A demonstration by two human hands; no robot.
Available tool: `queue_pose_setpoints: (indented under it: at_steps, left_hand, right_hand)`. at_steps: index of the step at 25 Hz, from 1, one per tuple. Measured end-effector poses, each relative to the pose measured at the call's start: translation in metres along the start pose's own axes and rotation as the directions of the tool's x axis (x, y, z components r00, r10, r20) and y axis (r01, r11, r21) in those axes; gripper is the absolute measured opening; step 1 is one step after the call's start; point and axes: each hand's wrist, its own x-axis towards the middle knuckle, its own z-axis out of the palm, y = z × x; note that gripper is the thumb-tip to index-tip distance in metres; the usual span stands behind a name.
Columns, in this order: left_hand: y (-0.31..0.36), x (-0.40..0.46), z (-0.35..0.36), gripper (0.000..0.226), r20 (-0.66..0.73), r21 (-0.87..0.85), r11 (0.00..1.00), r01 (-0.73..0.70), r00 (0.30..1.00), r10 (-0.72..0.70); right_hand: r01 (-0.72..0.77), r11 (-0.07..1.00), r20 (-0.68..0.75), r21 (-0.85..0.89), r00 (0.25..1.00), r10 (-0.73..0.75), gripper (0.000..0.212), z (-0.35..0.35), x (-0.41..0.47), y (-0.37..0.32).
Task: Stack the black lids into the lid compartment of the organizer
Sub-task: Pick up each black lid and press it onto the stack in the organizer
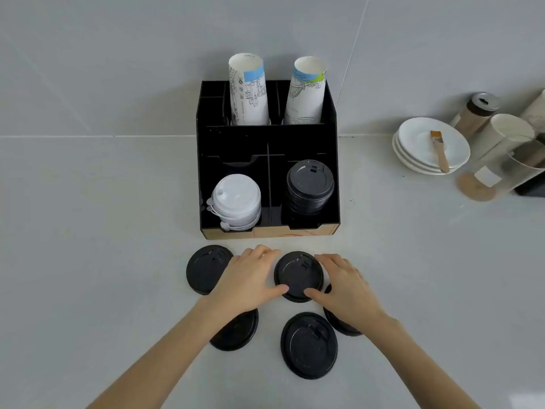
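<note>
Five loose black lids lie on the grey counter [88, 261], in front of the organizer [267, 137]. Centre lid [298, 276] sits between both hands: left hand [247, 278] at its 9 o'clock, right hand [345, 287] at its 3 o'clock, fingers and thumbs curled around the rim on both sides, so both hands pinch this one lid. Cannot tell if it is lifted or flat on the counter.

Other four lids: one at 9 o'clock [205, 270], partly behind the left hand; one at 7 o'clock [239, 332], partly under the left wrist; one at 6 o'clock [309, 345], fully visible; one at 4 o'clock [339, 324], mostly hidden under the right wrist.

Organizer at 12 o'clock from the held lid, black with a tan front edge. Front right compartment holds one stack of black lids [309, 187]; count in the stack unreadable. Front left compartment holds one stack of white lids [236, 202]. Back row: two printed paper cup stacks, left [247, 90] and right [306, 93], standing upright.

At 2 o'clock, well apart: a pile of three white plates [413, 143] with one brush [441, 152] on top, and beyond them a lidded jar [477, 113].
</note>
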Motion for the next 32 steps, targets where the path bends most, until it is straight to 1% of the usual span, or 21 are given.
queue_pose_setpoints:
  at_steps: [1, 5, 12, 16, 20, 27, 32]
  left_hand:
    - [0.001, 0.001, 0.004, 0.066, 0.018, -0.005, 1.000, 0.011, 1.000, -0.011]
    - [-0.001, 0.004, 0.015, 0.067, 0.021, -0.001, 1.000, 0.023, 1.000, -0.023]
    - [-0.001, 0.005, 0.025, 0.069, 0.031, -0.024, 1.000, 0.020, 0.999, -0.019]
    - [0.000, 0.001, 0.023, 0.071, 0.007, -0.110, 0.994, 0.008, 1.000, -0.007]
    - [0.001, -0.003, 0.018, 0.071, -0.071, -0.230, 0.973, -0.030, 0.997, 0.014]
    - [0.003, -0.005, 0.003, 0.067, -0.242, -0.292, 0.951, -0.105, 0.970, 0.033]
    - [0.008, 0.002, -0.014, 0.065, -0.344, -0.304, 0.936, -0.180, 0.936, 0.068]
  right_hand:
    - [-0.004, 1.000, 0.003, 0.003, 1.000, 0.004, 0.063, 0.003, 0.001, 0.002]
    - [0.011, 1.000, -0.018, 0.022, 1.000, -0.011, 0.064, 0.010, 0.002, 0.004]
    - [0.025, 0.997, -0.086, 0.078, 0.996, -0.018, 0.062, 0.018, 0.002, 0.006]
    - [0.067, 0.991, -0.108, 0.115, 0.993, -0.054, 0.061, 0.016, 0.000, 0.005]
    - [0.119, 0.980, -0.153, 0.157, 0.984, -0.095, 0.062, 0.010, -0.001, 0.003]
    - [0.214, 0.956, -0.252, 0.202, 0.954, -0.160, 0.059, -0.012, -0.004, -0.005]
    - [0.253, 0.951, -0.290, 0.179, 0.937, -0.195, 0.059, -0.032, 0.002, -0.009]
